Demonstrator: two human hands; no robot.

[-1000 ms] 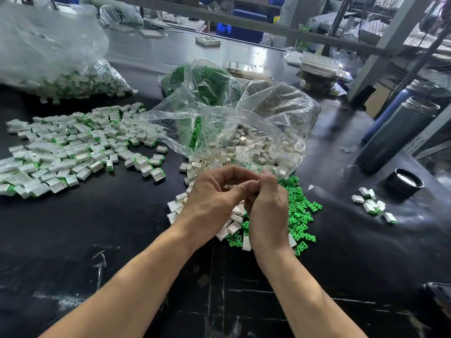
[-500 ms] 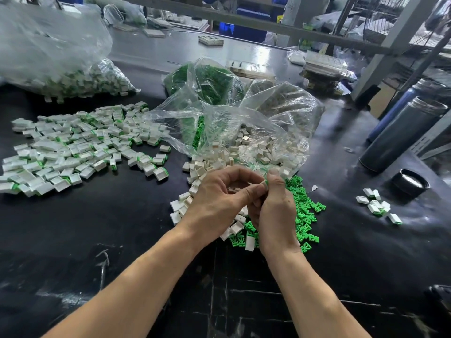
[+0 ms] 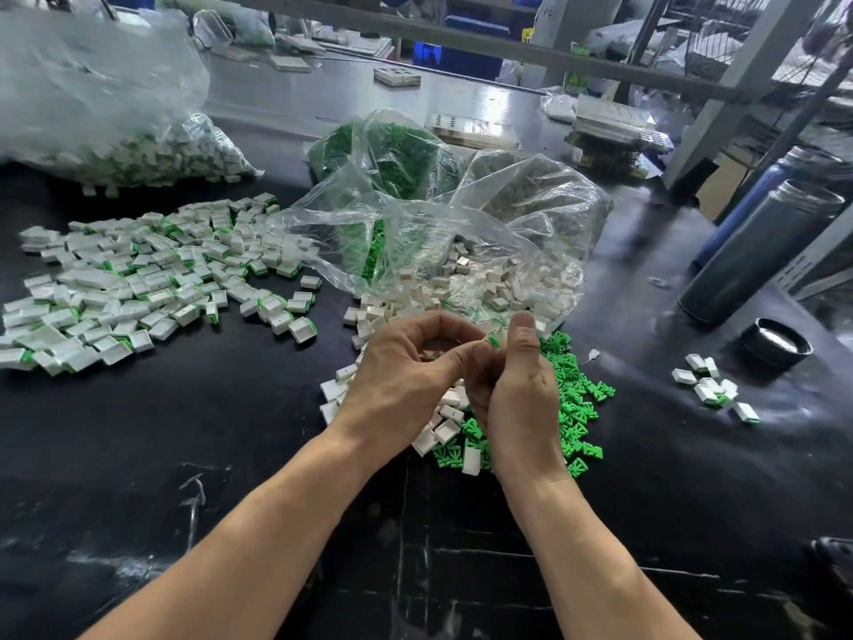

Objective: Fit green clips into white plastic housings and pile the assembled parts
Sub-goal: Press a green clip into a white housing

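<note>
Head view: we see both hands meeting above the worktop [image 3: 231, 431].
Left grip [image 3: 406, 371]: curled, contents hidden.
Right grip [image 3: 519, 390]: pinching green clip [image 3: 494, 340].
Assembled parts [image 3: 147, 284]: piled far left of grips.

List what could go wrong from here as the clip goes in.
1. The green clip is pinched between the left hand and right hand; little of it shows, so it could slip or seat crooked unnoticed.
2. A dropped part would likely land among the loose green clips and white housings below, mixing with unassembled stock.
</note>
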